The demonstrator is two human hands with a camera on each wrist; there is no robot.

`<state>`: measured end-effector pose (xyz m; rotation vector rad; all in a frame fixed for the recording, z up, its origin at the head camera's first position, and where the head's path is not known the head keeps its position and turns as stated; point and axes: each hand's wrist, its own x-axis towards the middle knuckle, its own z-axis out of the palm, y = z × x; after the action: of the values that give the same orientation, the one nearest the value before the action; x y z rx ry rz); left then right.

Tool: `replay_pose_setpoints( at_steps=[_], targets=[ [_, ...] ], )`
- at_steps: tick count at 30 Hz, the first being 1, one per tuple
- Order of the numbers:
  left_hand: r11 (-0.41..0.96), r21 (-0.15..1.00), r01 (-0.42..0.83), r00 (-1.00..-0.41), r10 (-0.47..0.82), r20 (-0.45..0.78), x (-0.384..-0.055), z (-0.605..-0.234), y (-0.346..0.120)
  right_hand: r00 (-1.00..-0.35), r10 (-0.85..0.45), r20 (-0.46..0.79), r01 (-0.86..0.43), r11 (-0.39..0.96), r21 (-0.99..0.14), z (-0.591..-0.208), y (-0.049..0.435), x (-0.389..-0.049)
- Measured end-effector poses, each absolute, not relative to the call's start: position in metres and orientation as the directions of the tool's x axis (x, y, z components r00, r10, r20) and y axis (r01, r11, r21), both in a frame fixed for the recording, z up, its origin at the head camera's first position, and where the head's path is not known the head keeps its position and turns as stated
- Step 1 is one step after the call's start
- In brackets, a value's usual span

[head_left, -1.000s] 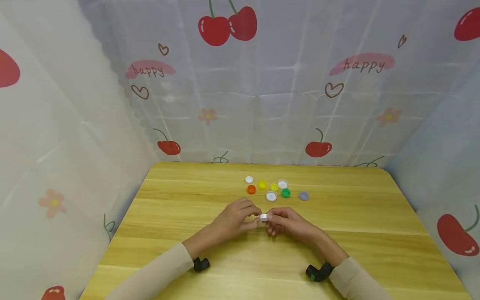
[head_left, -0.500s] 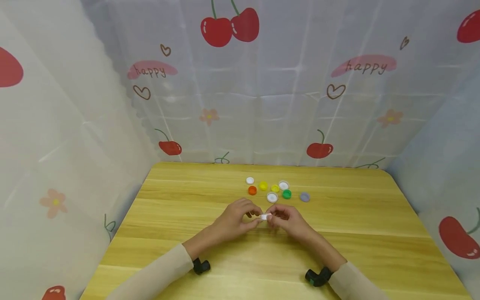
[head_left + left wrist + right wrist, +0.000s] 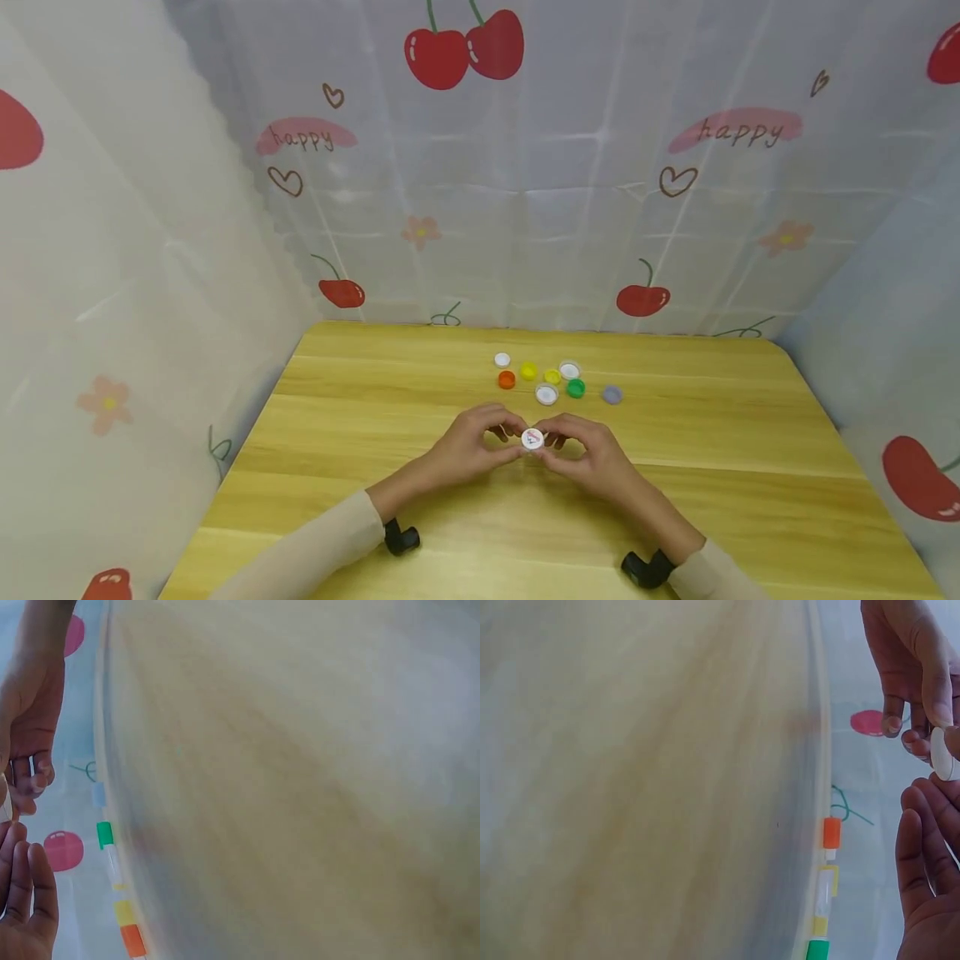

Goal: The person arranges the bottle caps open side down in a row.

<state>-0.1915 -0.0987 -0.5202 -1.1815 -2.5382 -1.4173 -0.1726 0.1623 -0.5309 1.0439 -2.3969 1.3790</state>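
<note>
A white round bottle cap [image 3: 532, 439] with a small printed picture on its top is held up above the middle of the table, its printed face toward the head camera. From one side my left hand [image 3: 477, 442] pinches its edge between thumb and fingers; my right hand [image 3: 592, 451] pinches the opposite edge. In the right wrist view the cap [image 3: 940, 754] shows edge-on between the fingertips of both hands. At the border of the left wrist view only a sliver of it shows.
Beyond the hands lie a white cap [image 3: 502, 360], an orange cap [image 3: 507, 380], two yellow caps, two clear-rimmed white caps, a green cap [image 3: 576, 388] and a lilac cap [image 3: 612, 395]. A printed curtain [image 3: 510, 250] encloses the wooden table [image 3: 360, 367] behind and at both sides.
The cap, earlier seen nearly edge-on in the head view, has been turned so its printed face shows. The right hand's fingers have shifted along its edge; the left hand stays nearly in place.
</note>
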Motion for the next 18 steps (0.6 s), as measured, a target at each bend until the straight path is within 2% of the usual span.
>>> replay_pose_setpoints(
  at_steps=[11, 15, 18],
  targets=[
    [0.364, 0.626, 0.69, -0.681, 0.621, 0.389, -0.193, -0.515, -0.113, -0.713, -0.479, 0.512, -0.689, 0.341, -0.639, -0.523, 0.149, -0.174],
    [0.417, 0.544, 0.728, -0.664, 0.628, 0.407, -0.197, -0.508, -0.124, -0.731, -0.458, 0.505, -0.673, 0.364, -0.644, -0.518, 0.135, -0.177],
    [0.469, 0.467, 0.75, -0.652, 0.642, 0.403, -0.199, -0.505, -0.136, -0.76, -0.468, 0.45, -0.633, 0.38, -0.674, -0.515, 0.121, -0.182]
  ],
)
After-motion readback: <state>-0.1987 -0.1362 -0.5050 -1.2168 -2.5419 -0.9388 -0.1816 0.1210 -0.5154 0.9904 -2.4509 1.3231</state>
